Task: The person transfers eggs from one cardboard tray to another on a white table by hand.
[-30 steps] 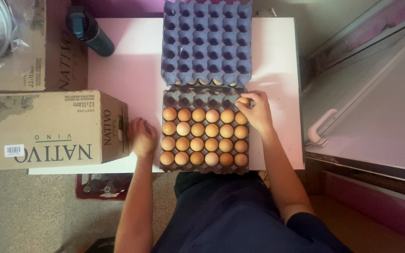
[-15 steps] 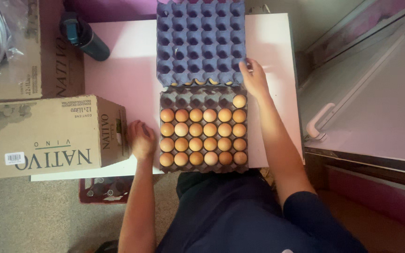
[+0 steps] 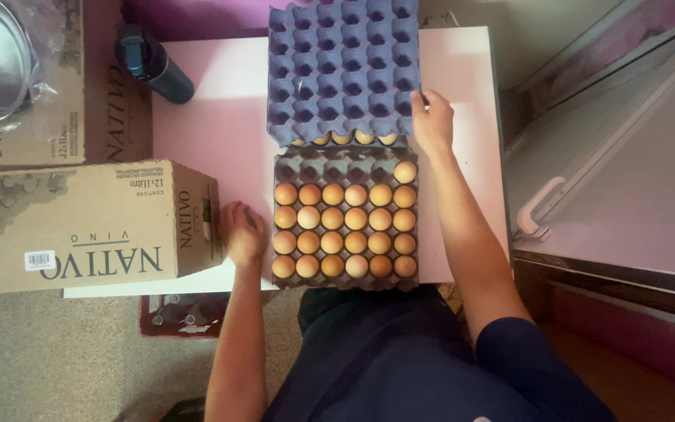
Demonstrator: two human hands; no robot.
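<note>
Now right hand point(image 3: 432, 121) grips blue tray point(image 3: 341, 70); left hand point(image 3: 241, 232), curled, empty, beside grey tray point(image 3: 343, 160)'s twenty-one eggs point(image 3: 344, 230).

tan cardboard box point(image 3: 80, 227) lies left on the table, white barcode label point(image 3: 40, 259); second box point(image 3: 48, 86) behind.

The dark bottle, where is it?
In the head view, the dark bottle lies at the table's far left corner, left of the blue egg tray.

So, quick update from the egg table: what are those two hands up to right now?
Right hand grips edge of the blue egg tray. Left hand rests beside the grey egg tray, nearly full. Cardboard box sits close on the left.
</note>
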